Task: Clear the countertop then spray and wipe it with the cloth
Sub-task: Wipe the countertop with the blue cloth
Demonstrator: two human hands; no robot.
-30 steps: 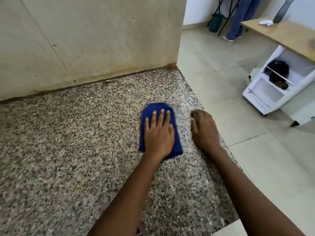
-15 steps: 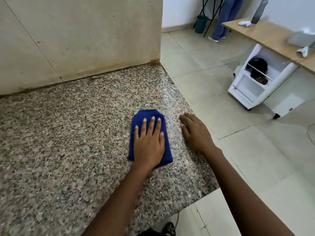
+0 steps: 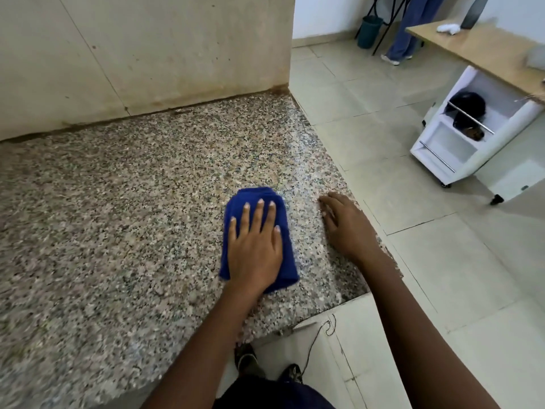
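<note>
A folded blue cloth [image 3: 251, 196] lies on the speckled granite countertop [image 3: 126, 219], near its right end. My left hand [image 3: 255, 250] presses flat on the cloth with fingers spread, covering most of it. My right hand [image 3: 348, 228] rests palm down on the bare stone by the right edge, a short gap to the right of the cloth, holding nothing. The stone beside the cloth has a wet sheen. No spray bottle is in view.
A beige wall [image 3: 162, 54] backs the countertop. Beyond the right edge is tiled floor with a white wheeled cart [image 3: 436, 149], a wooden table [image 3: 486, 51], a green bin [image 3: 368, 32] and a person's legs [image 3: 410, 31]. My shoes [image 3: 250, 361] show below the front edge.
My left hand has drawn the blue cloth back toward the front edge. My right hand stayed by the right edge. The view pulled back, so the front edge and my shoes now show.
</note>
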